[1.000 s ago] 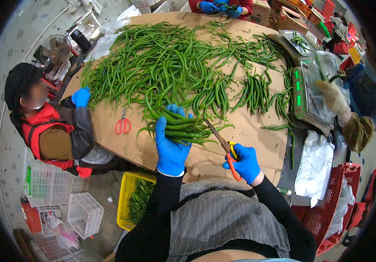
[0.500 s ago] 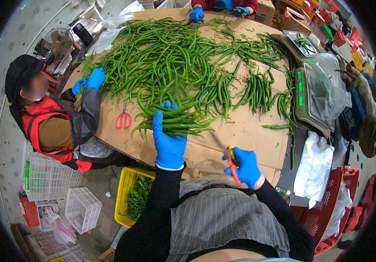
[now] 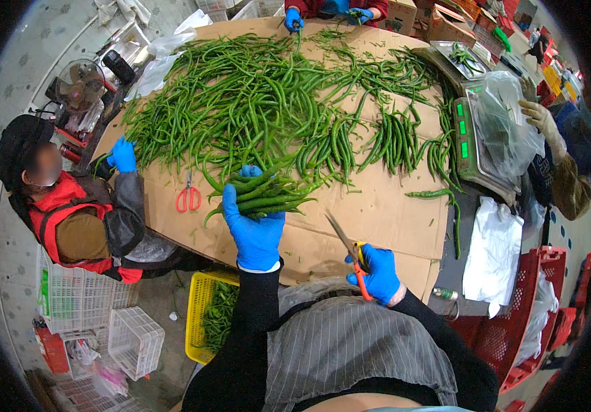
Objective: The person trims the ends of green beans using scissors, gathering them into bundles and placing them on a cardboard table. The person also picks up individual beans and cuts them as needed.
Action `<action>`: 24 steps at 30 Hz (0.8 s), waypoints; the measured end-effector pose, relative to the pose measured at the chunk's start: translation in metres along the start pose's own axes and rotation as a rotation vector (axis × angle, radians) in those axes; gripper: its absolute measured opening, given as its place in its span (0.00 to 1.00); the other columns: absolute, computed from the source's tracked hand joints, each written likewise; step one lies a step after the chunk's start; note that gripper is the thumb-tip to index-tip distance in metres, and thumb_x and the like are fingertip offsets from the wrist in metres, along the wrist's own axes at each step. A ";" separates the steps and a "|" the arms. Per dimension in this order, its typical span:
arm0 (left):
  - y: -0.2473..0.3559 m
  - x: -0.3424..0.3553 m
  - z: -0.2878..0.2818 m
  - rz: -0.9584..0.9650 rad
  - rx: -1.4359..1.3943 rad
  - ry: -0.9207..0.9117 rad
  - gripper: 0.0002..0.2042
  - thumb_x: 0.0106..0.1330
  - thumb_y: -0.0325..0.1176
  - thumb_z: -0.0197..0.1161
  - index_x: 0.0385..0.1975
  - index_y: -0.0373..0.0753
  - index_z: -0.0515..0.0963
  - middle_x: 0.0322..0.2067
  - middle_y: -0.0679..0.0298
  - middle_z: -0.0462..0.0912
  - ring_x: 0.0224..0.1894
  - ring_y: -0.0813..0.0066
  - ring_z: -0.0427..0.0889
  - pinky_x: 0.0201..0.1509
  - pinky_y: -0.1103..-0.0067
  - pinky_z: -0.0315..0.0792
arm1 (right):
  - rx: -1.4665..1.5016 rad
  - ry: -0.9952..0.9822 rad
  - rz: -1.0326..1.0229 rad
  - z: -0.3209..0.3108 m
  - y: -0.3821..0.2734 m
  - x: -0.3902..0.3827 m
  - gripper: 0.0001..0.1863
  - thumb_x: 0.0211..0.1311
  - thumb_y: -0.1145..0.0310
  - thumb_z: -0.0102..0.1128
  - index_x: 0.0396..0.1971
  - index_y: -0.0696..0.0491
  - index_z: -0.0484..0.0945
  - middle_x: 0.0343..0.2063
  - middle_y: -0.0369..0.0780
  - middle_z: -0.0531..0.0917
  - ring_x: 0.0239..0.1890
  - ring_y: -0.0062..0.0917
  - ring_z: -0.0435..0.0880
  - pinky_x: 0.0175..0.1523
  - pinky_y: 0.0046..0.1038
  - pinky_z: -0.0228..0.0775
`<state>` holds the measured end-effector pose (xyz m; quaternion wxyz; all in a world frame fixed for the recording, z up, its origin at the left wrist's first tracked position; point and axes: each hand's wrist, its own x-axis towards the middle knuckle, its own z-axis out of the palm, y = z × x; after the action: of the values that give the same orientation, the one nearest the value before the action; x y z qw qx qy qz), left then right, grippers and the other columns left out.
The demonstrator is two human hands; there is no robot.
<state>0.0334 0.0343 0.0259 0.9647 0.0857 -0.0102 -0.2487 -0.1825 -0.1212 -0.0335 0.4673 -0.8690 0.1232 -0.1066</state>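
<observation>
Beans in a bunch [image 3: 268, 192] lie on the cardboard-covered table [image 3: 385, 213] just before the big green pile [image 3: 268, 96], long axis running left to right, tips pointing right and slightly upward. The left hand [image 3: 254, 230], blue-gloved, is closed around their left ends. The right hand [image 3: 378, 271] grips orange-handled scissors [image 3: 348, 247], blades pointing up-left, apart from the bunch.

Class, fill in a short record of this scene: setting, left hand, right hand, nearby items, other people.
Setting: cardboard-covered table heaped with long green beans
Left hand: blue glove, gripping a bunch of beans
Right hand: blue glove, holding orange scissors, blades off the beans
Nearby: spare scissors, scale, yellow crate
Others: person in red vest at left, gloved hands at far edge
</observation>
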 end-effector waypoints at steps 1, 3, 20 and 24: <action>0.000 -0.002 0.002 0.000 -0.001 -0.002 0.18 0.66 0.41 0.55 0.53 0.42 0.73 0.51 0.63 0.78 0.55 0.69 0.75 0.61 0.65 0.68 | -0.005 0.025 0.015 0.001 0.003 0.000 0.29 0.34 0.49 0.76 0.29 0.55 0.74 0.20 0.42 0.78 0.22 0.38 0.80 0.28 0.32 0.69; -0.003 -0.003 -0.002 0.004 -0.012 -0.013 0.18 0.67 0.40 0.55 0.54 0.42 0.72 0.52 0.64 0.77 0.56 0.70 0.74 0.62 0.65 0.68 | -0.016 0.077 0.044 0.002 0.006 0.003 0.30 0.33 0.50 0.76 0.31 0.55 0.73 0.22 0.43 0.79 0.23 0.38 0.79 0.29 0.33 0.69; -0.006 -0.006 -0.003 -0.170 -0.137 -0.128 0.22 0.66 0.43 0.55 0.58 0.44 0.68 0.53 0.64 0.75 0.56 0.68 0.74 0.61 0.64 0.67 | 0.045 0.088 0.100 -0.003 0.012 0.002 0.22 0.36 0.67 0.68 0.36 0.57 0.76 0.22 0.42 0.77 0.23 0.27 0.75 0.32 0.27 0.69; -0.012 -0.009 -0.004 -0.184 -0.092 -0.108 0.23 0.66 0.44 0.55 0.60 0.45 0.66 0.54 0.64 0.75 0.55 0.67 0.74 0.61 0.63 0.67 | 0.098 0.092 0.093 -0.003 0.009 0.011 0.17 0.39 0.71 0.70 0.32 0.58 0.75 0.22 0.41 0.79 0.23 0.24 0.77 0.31 0.25 0.70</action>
<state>0.0201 0.0285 0.0203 0.9388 0.0284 -0.0431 -0.3405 -0.1743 -0.1323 -0.0387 0.5077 -0.8325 0.1796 -0.1306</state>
